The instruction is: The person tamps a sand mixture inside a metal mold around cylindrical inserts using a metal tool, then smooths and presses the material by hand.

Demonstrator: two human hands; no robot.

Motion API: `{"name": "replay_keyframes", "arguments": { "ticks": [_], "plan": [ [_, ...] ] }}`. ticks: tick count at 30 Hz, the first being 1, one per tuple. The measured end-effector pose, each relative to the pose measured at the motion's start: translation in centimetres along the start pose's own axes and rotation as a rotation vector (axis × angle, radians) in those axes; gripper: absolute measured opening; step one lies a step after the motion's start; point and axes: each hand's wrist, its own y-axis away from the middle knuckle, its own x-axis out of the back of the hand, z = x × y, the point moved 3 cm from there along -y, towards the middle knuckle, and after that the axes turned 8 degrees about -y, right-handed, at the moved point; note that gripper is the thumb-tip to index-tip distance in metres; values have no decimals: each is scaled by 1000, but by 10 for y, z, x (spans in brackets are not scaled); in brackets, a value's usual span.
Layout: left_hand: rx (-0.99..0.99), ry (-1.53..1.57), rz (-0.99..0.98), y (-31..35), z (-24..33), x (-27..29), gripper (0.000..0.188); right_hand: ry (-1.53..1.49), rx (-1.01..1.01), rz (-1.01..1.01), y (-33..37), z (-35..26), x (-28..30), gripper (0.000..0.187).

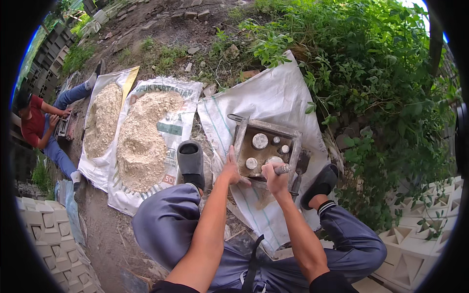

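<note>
Head view: right hand (pixel 275 180) curls tight around a handle (pixel 283 169). Left hand (pixel 231 171) (fingers extended, thumb apart) touches the box (pixel 276 128).

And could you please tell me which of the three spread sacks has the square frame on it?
The rightmost sack, beside the green plants: the square frame rests on it, while the left sack and middle sack bear pale granular heaps.
</note>
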Motion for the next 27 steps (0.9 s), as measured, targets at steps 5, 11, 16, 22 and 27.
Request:
{"name": "replay_keyframes", "arguments": {
  "ticks": [5, 11, 16, 22, 27],
  "plan": [
    [-27, 6, 32, -5, 5, 4, 168, -60, 82, 179, 7, -41, 0, 25],
    [17, -69, -63, -13, -5, 2, 171, -40, 88, 90, -9, -19, -8, 32],
    [-26, -51, -16, -11, 8, 4, 172, 45, 304, 183, 3, -23, -12, 29],
    [19, 8, -56, -7, 3, 9, 171, -34, 234, 115, -8, -46, -27, 30],
    [34, 39, -88, 0, 1, 7, 170, 129, 188, 78, -8, -3, -20, 19]
  ]
}}
